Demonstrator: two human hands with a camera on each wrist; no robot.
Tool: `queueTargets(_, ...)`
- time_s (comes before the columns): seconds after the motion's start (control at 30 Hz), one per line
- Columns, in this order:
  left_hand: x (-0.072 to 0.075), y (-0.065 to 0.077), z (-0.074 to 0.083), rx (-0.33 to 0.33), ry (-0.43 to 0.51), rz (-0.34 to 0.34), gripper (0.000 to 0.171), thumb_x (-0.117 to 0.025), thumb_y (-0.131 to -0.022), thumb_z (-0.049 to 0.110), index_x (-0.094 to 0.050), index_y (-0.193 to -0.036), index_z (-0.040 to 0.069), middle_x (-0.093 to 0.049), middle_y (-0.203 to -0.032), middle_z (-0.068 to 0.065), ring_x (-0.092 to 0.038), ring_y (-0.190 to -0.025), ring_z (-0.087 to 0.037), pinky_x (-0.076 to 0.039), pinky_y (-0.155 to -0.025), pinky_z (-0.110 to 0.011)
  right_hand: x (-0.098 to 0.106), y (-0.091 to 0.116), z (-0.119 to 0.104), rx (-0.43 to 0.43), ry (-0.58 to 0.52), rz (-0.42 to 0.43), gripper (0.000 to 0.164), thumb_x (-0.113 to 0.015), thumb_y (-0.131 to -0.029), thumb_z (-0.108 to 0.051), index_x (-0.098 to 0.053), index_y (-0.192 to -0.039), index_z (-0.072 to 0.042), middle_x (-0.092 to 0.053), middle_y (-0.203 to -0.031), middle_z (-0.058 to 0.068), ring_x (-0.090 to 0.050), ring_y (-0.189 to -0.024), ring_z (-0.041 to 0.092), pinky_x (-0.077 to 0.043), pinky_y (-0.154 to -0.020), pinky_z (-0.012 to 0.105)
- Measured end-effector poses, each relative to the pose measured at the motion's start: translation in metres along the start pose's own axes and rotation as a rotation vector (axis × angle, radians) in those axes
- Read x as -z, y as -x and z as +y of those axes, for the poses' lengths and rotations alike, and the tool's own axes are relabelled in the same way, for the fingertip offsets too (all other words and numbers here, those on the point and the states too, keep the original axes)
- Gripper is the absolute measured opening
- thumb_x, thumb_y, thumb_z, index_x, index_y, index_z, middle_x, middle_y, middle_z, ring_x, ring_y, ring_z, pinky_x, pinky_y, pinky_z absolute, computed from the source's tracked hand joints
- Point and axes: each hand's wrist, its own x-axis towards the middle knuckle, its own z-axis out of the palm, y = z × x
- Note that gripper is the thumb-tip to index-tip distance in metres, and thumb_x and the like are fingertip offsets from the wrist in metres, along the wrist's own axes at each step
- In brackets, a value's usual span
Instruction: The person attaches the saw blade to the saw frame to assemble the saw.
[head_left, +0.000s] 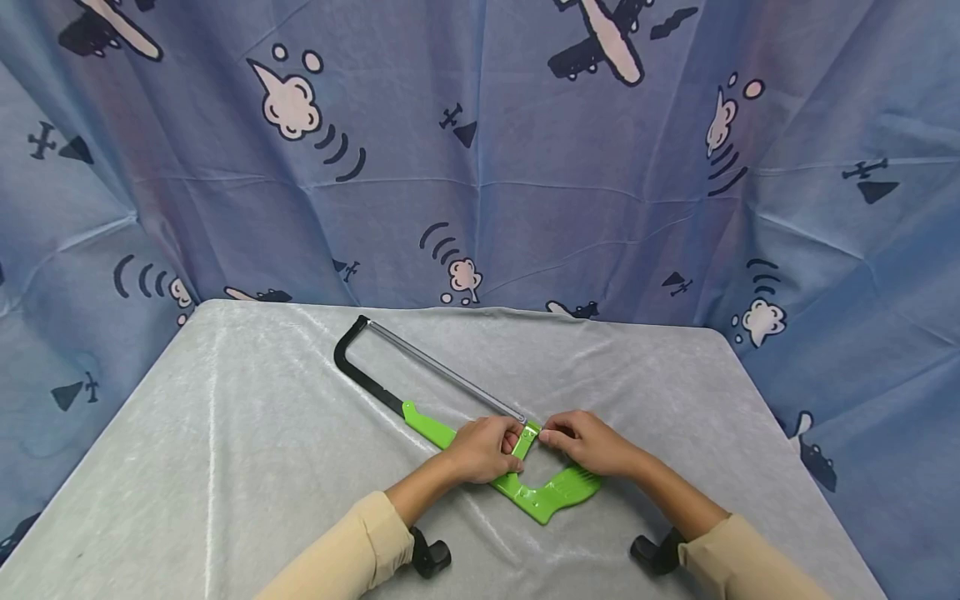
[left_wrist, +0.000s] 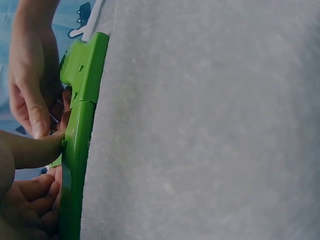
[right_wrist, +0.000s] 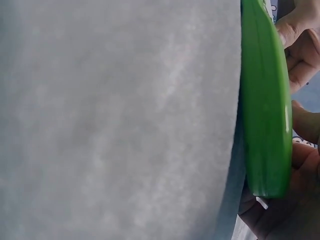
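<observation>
A hacksaw point(head_left: 431, 431) lies slantwise on the table, with a green handle point(head_left: 558, 492), a black front bow point(head_left: 367, 383) and a grey blade point(head_left: 450, 375) along its far side. My left hand point(head_left: 476, 452) holds the green frame around the upright beside the handle opening. In the left wrist view, its thumb point(left_wrist: 35, 150) presses against the green frame. At the near end of the blade, my right hand point(head_left: 592, 442) pinches the outer side of the green upright point(head_left: 525, 442). Whatever small part sits between those fingertips is hidden. The right wrist view shows the green handle point(right_wrist: 267, 110) close up.
A pale grey cloth point(head_left: 255, 467) covers the table. Behind it hangs a blue curtain point(head_left: 525, 233) printed with planes and clouds. Black wrist mounts point(head_left: 431, 557) show near both beige sleeves point(head_left: 352, 542).
</observation>
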Motion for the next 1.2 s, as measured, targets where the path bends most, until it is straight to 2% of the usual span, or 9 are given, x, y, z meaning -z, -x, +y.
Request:
queueTargets(0.43,0.0004,-0.0009,-0.0009,-0.002,-0.007,-0.004,0.029,-0.084,-0.078,0.017,-0.064,-0.099,0.013,-0.055,-0.078,0.011,-0.05,-0.072,-0.002,-0.039,-0.072,-0.024,0.0025,-0.0004,-0.0007,0.011,-0.052,-0.018,0.026,-0.054,-0.103,-0.019,-0.069,-0.087,-0.004,-0.048,-0.064,-0.006,-0.044,-0.056,0.004,-0.038,-0.053,0.024)
queueTargets(0.8,0.0002,0.0005,-0.0001,-0.007,-0.008,0.003,0.028,-0.085,-0.077,0.015,-0.063,-0.095,0.013,-0.056,-0.077,0.009,-0.05,-0.071,-0.002,-0.039,-0.07,-0.025,0.0008,-0.0016,-0.0056,-0.025,-0.068,-0.052,0.029,-0.047,-0.104,-0.005,-0.062,-0.081,0.005,-0.048,-0.063,0.009,-0.041,-0.054,0.005,-0.036,-0.053,0.023)
queueTargets(1.2,-0.0013,-0.0002,-0.0004,-0.007,-0.014,0.004,0.029,-0.085,-0.077,0.015,-0.064,-0.098,0.013,-0.056,-0.077,0.01,-0.05,-0.071,-0.002,-0.04,-0.07,-0.024,0.005,-0.0007,-0.0056,0.048,-0.082,-0.085,0.03,-0.048,-0.105,-0.014,-0.064,-0.083,-0.002,-0.047,-0.064,-0.004,-0.044,-0.056,0.004,-0.04,-0.054,0.025)
